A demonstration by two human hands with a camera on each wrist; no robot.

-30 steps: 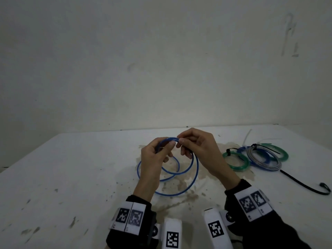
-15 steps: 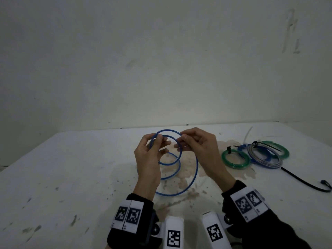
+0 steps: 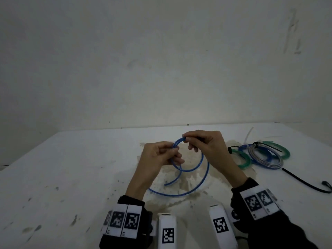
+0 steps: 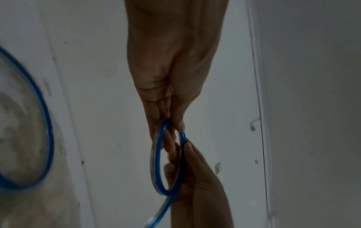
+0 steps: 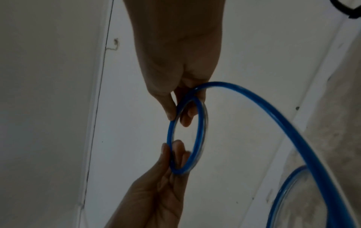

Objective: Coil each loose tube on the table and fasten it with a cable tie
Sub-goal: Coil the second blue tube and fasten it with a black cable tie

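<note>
Head view shows the blue tube held up between my two hands above the middle of the table — a small loop at the top, wider turns hanging down, and a free end curling inside them. My left hand pinches the loop's left side between thumb and curled fingers; my right hand pinches the top of the loop with thumb and forefinger, the other fingers curled under. Both hands are closed on the tube.

From the left wrist, the small loop runs between my left fingertips above and the right hand below. From the right wrist, the same loop sits between my right thumb and fingers, with the left hand gripping its lower edge — a longer turn sweeps off to the right.

Well to the right on the table lie tied coils: a green one, a grey one, further blue and green behind. Just beyond them a loose black cable tie lies flat.
</note>
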